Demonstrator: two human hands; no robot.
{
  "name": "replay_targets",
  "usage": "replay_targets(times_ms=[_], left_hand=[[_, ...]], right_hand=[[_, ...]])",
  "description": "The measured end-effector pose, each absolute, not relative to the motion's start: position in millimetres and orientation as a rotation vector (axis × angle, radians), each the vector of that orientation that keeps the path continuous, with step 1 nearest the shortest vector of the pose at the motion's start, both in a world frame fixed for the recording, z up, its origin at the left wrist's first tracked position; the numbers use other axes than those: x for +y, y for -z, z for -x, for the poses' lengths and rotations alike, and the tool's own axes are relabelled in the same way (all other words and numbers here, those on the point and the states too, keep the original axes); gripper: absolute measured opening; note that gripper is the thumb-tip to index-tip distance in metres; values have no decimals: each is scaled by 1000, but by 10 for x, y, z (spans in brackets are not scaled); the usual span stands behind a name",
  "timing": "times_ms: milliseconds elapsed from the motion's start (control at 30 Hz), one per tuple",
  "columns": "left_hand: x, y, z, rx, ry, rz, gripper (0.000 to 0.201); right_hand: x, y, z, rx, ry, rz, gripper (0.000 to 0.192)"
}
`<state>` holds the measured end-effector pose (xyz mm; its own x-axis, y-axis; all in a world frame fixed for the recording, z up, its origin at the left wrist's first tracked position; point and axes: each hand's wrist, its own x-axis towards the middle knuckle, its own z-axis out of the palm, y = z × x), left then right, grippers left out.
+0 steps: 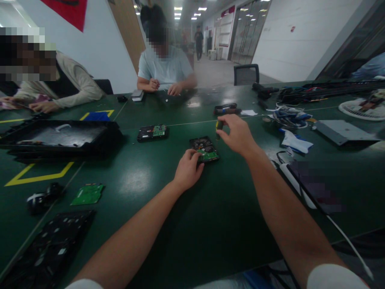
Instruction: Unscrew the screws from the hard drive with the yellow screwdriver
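Note:
A black hard drive (202, 145) with a green circuit board on top lies on the dark green table (210, 208). My left hand (188, 169) rests on its near left corner, fingers pressing it down. My right hand (237, 134) hovers just right of the drive, pinching a small screwdriver (219, 125) upright by its handle, tip pointing down at the drive's far right edge. A second hard drive (152, 132) lies further left, untouched.
A loose green circuit board (88, 194) and a black keyboard-like panel (51, 249) lie at near left. A black tray (60, 138) sits at left. Cables and cloths (291, 120) crowd the right. Two people sit across the table, hands at work.

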<state>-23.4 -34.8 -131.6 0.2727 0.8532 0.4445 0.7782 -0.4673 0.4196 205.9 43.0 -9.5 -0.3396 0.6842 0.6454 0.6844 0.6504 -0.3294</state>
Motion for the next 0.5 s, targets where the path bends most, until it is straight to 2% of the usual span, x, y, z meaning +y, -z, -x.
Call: replay_targets(times_ms=[500], left_hand=[[-370, 1270, 221, 1570, -937, -2400, 37]], right_hand=[[413, 82, -2055, -2036, -12, 1096, 32]])
